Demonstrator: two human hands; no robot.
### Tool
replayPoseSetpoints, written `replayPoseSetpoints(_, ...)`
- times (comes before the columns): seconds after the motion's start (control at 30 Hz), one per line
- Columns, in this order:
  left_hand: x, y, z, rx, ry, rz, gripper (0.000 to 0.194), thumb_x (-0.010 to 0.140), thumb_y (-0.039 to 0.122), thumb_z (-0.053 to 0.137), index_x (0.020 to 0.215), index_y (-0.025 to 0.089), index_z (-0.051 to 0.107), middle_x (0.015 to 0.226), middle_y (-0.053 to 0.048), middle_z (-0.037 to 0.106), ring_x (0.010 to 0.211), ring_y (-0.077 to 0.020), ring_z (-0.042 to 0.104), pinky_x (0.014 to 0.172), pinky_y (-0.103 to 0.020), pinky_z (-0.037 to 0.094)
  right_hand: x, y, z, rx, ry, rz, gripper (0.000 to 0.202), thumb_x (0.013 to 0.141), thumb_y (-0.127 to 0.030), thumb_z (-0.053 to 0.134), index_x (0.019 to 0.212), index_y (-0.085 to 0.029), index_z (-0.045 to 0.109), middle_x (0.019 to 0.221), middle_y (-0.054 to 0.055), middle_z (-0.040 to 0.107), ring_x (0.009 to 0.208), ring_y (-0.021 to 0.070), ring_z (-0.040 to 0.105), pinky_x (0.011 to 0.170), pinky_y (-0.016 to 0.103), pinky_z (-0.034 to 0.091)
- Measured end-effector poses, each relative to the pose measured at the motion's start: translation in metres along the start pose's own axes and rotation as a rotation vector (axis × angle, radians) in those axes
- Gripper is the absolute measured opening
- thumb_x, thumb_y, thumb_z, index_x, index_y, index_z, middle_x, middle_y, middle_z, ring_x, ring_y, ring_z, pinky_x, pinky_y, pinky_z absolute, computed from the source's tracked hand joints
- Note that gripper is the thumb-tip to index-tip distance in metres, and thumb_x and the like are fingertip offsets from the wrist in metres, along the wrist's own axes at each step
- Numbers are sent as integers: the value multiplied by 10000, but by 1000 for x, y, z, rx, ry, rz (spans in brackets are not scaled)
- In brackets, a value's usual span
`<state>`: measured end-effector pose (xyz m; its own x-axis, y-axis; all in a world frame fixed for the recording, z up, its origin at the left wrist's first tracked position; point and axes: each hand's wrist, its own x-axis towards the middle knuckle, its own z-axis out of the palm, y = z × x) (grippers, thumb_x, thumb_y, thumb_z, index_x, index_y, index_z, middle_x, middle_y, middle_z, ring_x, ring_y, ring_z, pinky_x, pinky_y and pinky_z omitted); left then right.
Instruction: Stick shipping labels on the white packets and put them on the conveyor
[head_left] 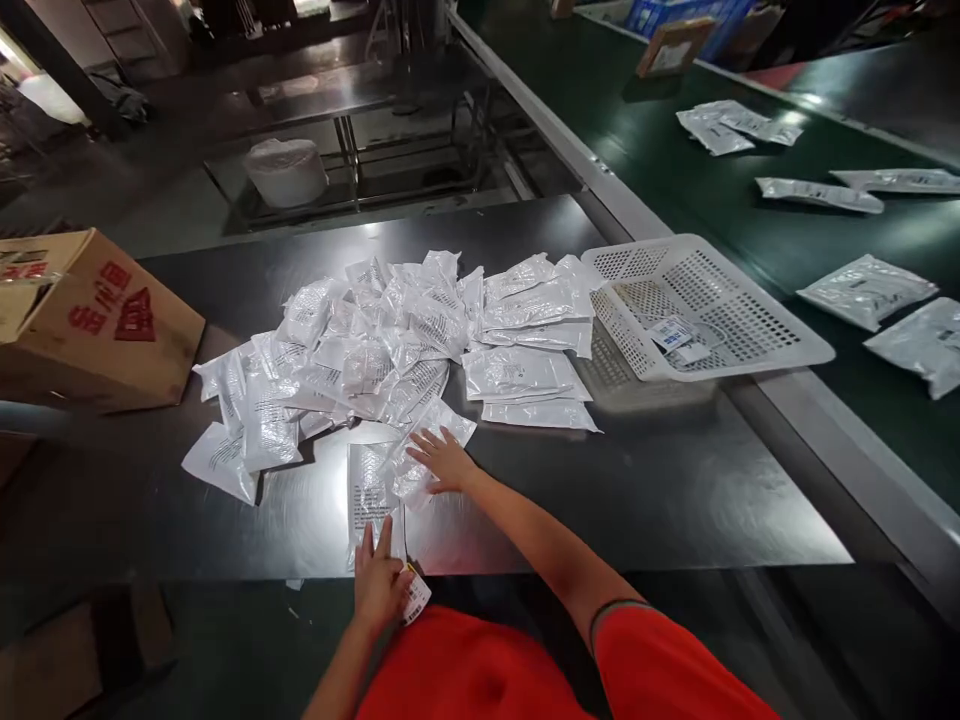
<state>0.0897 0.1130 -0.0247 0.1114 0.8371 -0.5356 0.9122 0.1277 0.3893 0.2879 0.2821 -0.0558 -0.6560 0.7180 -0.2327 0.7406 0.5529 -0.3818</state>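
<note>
My left hand (380, 580) is at the table's front edge, two fingers stretched over the lower end of a flat white printed packet (369, 490). Its other fingers are curled against a small white label (416, 597) with a barcode. With fingers spread, my right hand (442, 462) rests on a clear-and-white bubble packet (412, 478), which overlaps the printed one. Beyond both hands lies a heap of white packets (367, 365). Flat packets (517, 373) are stacked in layers to the right of the heap.
A white perforated basket (750, 365) holding labels stands at the table's right side, overhanging the conveyor's edge. A cardboard box (142, 320) sits at the left. Several packets lie on the green conveyor (720, 210) at the right.
</note>
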Motion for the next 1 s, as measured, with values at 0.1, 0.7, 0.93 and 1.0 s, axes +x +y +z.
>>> replayPoseSetpoints(0.1, 0, -1, 0, -1, 4, -1, 232, 816, 250, 575, 637, 176, 703, 1612, -14, 217, 1488, -366, 36, 1156, -495, 236, 5, -4, -2, 6, -62, 85, 886, 712, -510, 741, 1474, -287, 347, 1572, 73, 267, 1425, 370, 184, 1146, 561, 69)
replayPoseSetpoints(0.7, -2, -10, -4, -29, -39, 60, 304, 834, 369, 562, 613, 185, 659, 1614, 1, 213, 1488, -372, 17, 1145, -498, 233, -112, -50, 78, -7, 95, 395, 589, 956, -405, 397, 1513, -292, 244, 1605, 55, 138, 1470, 306, 89, 1158, 557, 90)
replayPoseSetpoints(0.93, 0, -20, 4, -85, -65, 75, 323, 843, 419, 544, 678, 191, 704, 1610, -14, 231, 1492, -352, 6, 1166, -506, 212, -60, -130, 114, 210, 76, 724, 727, 941, -490, 379, 1540, -229, 61, 1597, 104, -61, 1467, 343, -32, 1127, 627, 67)
replayPoseSetpoints(1.0, 0, -26, 7, -77, -62, 115, 340, 856, 435, 524, 713, 199, 723, 1606, -18, 243, 1495, -334, 17, 1175, -514, 196, -60, -134, 115, 255, 64, 703, 721, 934, -505, 387, 1540, -254, 88, 1602, 97, -33, 1467, 348, -18, 1119, 643, 62)
